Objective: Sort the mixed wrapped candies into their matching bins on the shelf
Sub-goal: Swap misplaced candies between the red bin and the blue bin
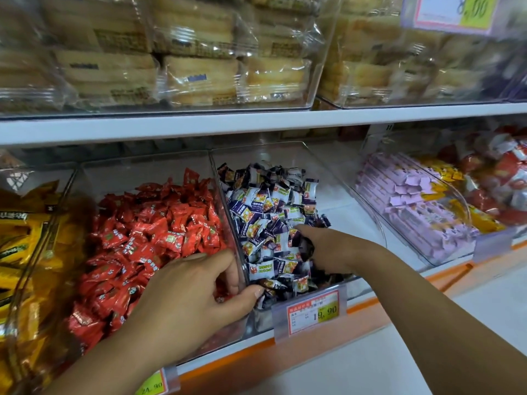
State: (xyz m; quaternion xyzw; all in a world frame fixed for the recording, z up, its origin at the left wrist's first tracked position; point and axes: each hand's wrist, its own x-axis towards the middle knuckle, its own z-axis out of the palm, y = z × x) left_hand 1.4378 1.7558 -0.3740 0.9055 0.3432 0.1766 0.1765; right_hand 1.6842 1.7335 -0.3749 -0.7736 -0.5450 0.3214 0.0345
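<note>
Stock, one head view, all placed from the purple candy bin (pixel 256 147), a clear tub at the middle of the lower shelf.

- Purple-and-white candies (pixel 268 206): loose wrapped pieces heaped inside the bin, piled against its left wall.
- Right hand (pixel 325 249): reached in from the bin's right side, fingers curled down into the heap with a dark wrapper against them. Whether they clamped a piece could not be told.
- Left hand (pixel 196 295): at the bin's front left corner, thumb across the front face, fingers curled on the far side of the left wall, gripping that corner.
- Red candies (pixel 148 238): filled the clear tub touching the bin's left wall.
- Yellow packets (pixel 25 238): further left of the bin.
- Lilac packets (pixel 413 201): in a tub to the bin's right, apart from it.
- Price tag (pixel 312 312): clipped just below the bin's front edge, reading 19.90.
- Wrapped cakes (pixel 199 75): in clear tubs on the shelf above the bin.
</note>
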